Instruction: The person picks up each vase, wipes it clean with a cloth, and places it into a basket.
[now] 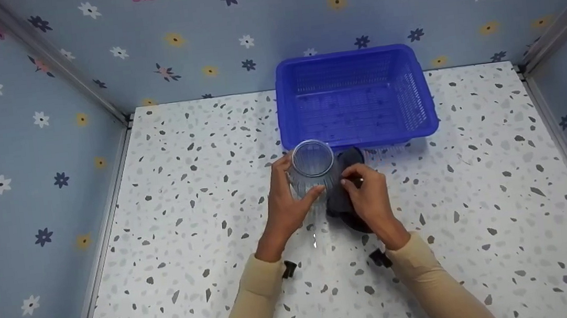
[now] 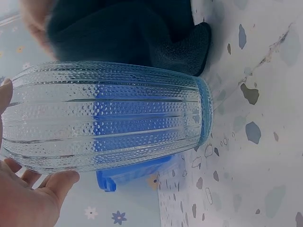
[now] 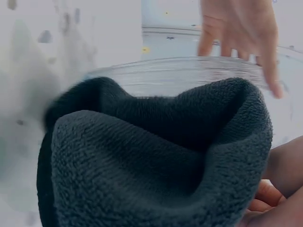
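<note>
A clear ribbed glass vase (image 1: 313, 177) with a dimpled surface stands about upright, its round mouth facing up. My left hand (image 1: 288, 200) holds it near the top, with the thumb on the near side and the fingers on the left. In the left wrist view the vase's foot (image 2: 205, 113) is at the tabletop; whether it touches cannot be told. My right hand (image 1: 368, 192) pinches a dark grey fleecy cloth (image 1: 340, 200) just right of the vase. In the right wrist view the bunched cloth (image 3: 123, 165) hides part of the vase.
A blue plastic basket (image 1: 361, 143) with perforated walls stands behind the vase, against the flowered back wall (image 1: 258, 19). The speckled white tabletop (image 1: 206, 230) runs to side panels at left and right.
</note>
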The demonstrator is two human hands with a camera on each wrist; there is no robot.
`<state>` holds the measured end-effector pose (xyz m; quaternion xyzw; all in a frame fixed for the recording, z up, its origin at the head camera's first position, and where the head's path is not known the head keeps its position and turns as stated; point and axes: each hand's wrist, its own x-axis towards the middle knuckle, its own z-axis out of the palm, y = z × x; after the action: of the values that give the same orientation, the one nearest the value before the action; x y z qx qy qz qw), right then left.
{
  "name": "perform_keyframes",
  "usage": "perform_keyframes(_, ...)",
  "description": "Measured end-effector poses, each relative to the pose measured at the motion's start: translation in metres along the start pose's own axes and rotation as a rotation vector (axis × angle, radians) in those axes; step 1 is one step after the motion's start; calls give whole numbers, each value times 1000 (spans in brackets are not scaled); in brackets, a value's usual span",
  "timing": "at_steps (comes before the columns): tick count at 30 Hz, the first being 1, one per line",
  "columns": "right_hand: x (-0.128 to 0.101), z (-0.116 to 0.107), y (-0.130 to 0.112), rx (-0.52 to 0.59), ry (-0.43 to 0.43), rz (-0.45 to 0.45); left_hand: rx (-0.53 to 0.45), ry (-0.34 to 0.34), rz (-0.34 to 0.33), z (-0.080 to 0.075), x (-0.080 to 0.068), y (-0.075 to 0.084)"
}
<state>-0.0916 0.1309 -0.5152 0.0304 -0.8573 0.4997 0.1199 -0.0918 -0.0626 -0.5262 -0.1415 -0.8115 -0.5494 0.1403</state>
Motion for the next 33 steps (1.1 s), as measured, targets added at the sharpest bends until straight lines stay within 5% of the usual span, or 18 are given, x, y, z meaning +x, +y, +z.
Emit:
perform_keyframes(7,-3,20,28,-55,-90,56,-7,8,-16,0,-1,1)
perform_keyframes(14,-3,21,32,-54,-99,58,-1,-3,-12,0,0,1)
perform_keyframes(21,0,5,12,-26,-74,61,11,-4,-5,0,0,2)
perform_keyframes(33,10,-18,-38,71,34,-70,8,-11,-16,-1,1,4)
